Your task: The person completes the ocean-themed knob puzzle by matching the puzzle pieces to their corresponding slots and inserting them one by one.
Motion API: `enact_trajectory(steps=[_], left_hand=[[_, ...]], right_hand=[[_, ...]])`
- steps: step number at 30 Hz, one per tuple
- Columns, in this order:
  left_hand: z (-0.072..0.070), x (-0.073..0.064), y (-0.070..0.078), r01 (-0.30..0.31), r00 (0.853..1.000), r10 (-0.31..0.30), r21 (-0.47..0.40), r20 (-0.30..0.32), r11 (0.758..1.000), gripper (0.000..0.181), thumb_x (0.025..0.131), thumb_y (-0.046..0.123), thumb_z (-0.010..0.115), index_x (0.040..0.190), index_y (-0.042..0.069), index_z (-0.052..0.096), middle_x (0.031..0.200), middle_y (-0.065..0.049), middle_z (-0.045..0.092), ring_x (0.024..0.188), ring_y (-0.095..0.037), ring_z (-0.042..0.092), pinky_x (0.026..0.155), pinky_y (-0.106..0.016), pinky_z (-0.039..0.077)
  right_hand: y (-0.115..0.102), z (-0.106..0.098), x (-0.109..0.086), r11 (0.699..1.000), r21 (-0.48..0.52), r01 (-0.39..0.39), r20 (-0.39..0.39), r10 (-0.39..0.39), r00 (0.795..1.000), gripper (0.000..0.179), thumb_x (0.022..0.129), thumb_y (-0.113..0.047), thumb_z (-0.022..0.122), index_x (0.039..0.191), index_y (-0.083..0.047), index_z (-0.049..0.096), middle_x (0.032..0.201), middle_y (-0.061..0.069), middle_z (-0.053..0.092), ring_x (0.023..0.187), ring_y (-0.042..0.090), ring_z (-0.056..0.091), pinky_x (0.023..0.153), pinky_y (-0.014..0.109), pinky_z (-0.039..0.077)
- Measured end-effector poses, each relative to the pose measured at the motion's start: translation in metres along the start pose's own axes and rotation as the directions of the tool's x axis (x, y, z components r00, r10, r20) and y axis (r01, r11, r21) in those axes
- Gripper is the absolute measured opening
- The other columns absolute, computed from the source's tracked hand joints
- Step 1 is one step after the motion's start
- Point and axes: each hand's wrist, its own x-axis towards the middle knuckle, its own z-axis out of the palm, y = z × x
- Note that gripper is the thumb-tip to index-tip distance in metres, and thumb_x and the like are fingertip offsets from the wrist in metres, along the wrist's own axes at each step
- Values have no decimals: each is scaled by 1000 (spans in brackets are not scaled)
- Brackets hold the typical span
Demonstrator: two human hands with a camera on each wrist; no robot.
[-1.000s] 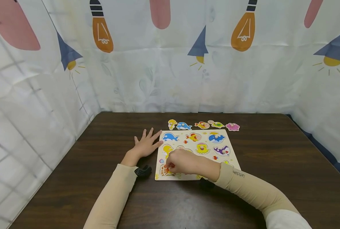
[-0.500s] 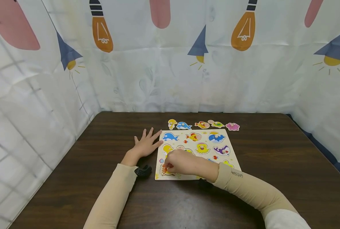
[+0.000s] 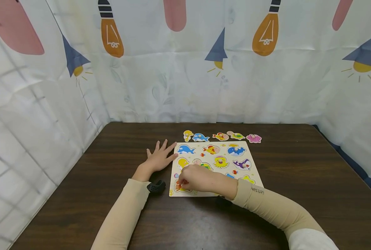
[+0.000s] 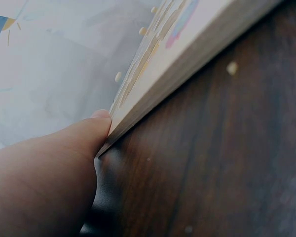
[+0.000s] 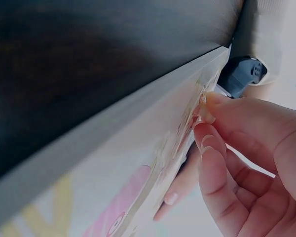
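The wooden puzzle board (image 3: 201,194) lies flat on the table. My right hand (image 3: 201,177) reaches over its near left corner and pinches the small knob of an orange, crab-like puzzle piece (image 3: 179,186). In the right wrist view, thumb and forefinger close on that pale knob (image 5: 206,114), right at the board's surface. My left hand (image 3: 158,159) lies with spread fingers beside the board's left edge. Its thumb (image 4: 97,129) touches the board's side in the left wrist view. The right hand hides part of the board's middle.
Behind the board stands a row of loose pieces: a yellow one (image 3: 187,135), a blue whale (image 3: 200,137), a red-and-yellow fish (image 3: 220,136), a turtle (image 3: 236,135) and a pink one (image 3: 253,138). An octopus (image 3: 221,161) and a purple whale (image 3: 242,164) are on the board.
My right hand has shifted and turned slightly toward the left at the board's near left corner, still pinching the knob. The left hand and the loose pieces stay put.
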Motion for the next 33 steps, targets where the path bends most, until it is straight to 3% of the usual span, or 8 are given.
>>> enact_trajectory(steps=[19,26,33], left_hand=[[0,-2,0,7,1000,-7,-2,-7,1000,69,107,53,43,165,22,25,169,-23,8,152,-51,-3,107,-82,-5],[1,-3,0,16,1000,-16,0,-5,1000,69,107,53,43,166,22,24,169,-22,8,152,-51,-4,107,-81,-5],[2,-1,-1,3,1000,-3,-3,-6,1000,69,107,54,43,166,23,24,170,-21,6,152,-50,-5,108,-81,-5]], right_hand=[[8,-11,-11,996,85,-10,-2,11,1000,16,92,-17,80,107,-11,82,86,-6,73,74,4,58,70,18,49],[24,-26,-23,993,114,12,-109,1,994,15,92,-11,79,106,-8,80,90,-3,72,70,5,57,67,20,51],[49,-42,-46,988,153,4,-257,36,966,15,91,-9,79,106,-9,80,93,-5,71,67,5,54,63,23,51]])
